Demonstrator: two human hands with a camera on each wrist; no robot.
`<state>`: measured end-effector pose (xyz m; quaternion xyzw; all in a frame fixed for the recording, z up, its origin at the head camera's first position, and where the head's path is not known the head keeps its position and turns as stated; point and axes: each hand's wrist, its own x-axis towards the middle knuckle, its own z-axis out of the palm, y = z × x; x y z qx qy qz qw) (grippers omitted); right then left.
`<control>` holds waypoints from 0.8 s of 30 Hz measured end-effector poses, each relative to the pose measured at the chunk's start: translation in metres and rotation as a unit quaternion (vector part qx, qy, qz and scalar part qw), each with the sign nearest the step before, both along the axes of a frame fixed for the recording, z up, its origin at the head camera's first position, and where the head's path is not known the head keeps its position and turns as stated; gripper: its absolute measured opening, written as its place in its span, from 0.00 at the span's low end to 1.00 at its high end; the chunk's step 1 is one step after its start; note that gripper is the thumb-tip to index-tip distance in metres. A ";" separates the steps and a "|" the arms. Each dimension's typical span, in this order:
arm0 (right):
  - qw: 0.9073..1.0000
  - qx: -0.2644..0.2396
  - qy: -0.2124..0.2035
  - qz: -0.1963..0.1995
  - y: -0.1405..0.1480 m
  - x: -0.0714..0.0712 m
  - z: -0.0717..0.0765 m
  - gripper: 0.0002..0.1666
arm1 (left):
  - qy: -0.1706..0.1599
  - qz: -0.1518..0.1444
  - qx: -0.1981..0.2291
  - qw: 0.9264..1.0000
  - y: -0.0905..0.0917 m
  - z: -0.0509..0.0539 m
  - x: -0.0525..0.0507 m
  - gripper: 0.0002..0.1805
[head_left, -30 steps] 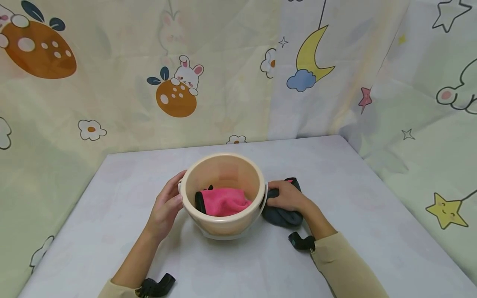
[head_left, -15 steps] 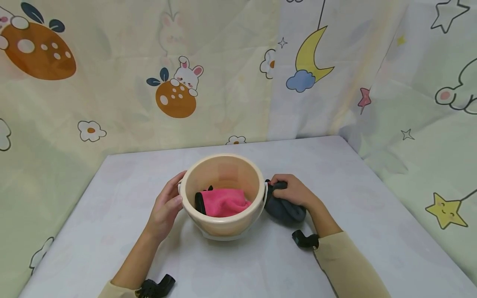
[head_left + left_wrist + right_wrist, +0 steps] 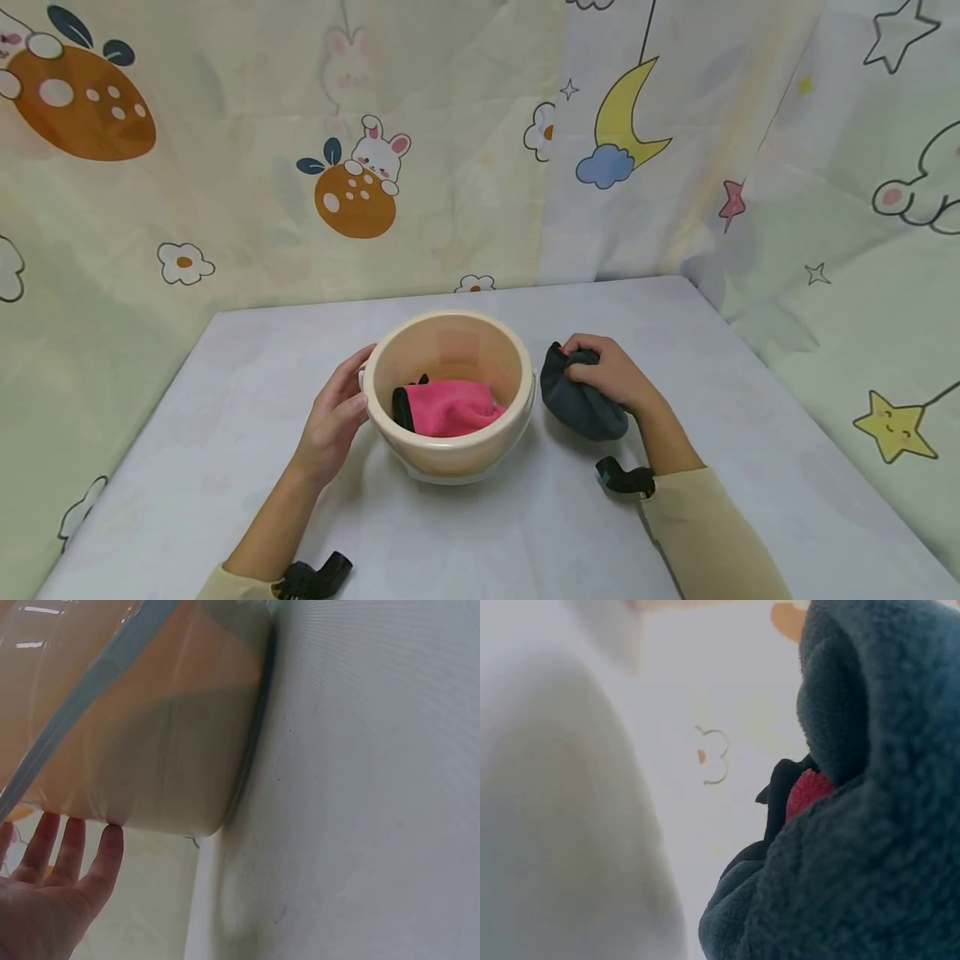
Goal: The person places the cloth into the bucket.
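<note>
A cream bucket stands upright on the white table, with a folded pink cloth with black edging lying inside. My left hand rests against the bucket's left side; in the left wrist view its fairly straight fingers touch the wall below the pale handle. To the right of the bucket and apart from it, my right hand grips a bunched dark grey cloth, held above the table. Up close, this cloth looks fuzzy, with black edging and a bit of red in its fold.
The white tabletop surrounds the bucket, and its back edge meets a patterned curtain. Curtain fabric also hangs along the left and right sides. A small black camera is strapped on each wrist.
My right hand has lifted the dark grey cloth from the table and drawn it slightly up and to the right, away from the bucket. The left hand and bucket have stayed put.
</note>
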<state>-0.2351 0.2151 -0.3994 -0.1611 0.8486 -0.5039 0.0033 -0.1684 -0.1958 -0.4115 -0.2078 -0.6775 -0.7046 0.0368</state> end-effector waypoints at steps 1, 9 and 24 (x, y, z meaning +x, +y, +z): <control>1.000 -0.006 0.003 0.000 0.000 0.001 0.003 0.10 | 0.000 0.001 0.000 1.000 0.000 0.000 0.000 0.33; 0.999 -0.037 0.030 0.019 -0.001 0.012 0.031 0.08 | 0.002 -0.003 0.002 1.000 0.000 -0.001 -0.001 0.33; 0.996 -0.064 0.052 0.040 0.005 0.011 0.046 0.06 | 0.004 -0.007 0.001 1.000 0.000 -0.001 -0.002 0.33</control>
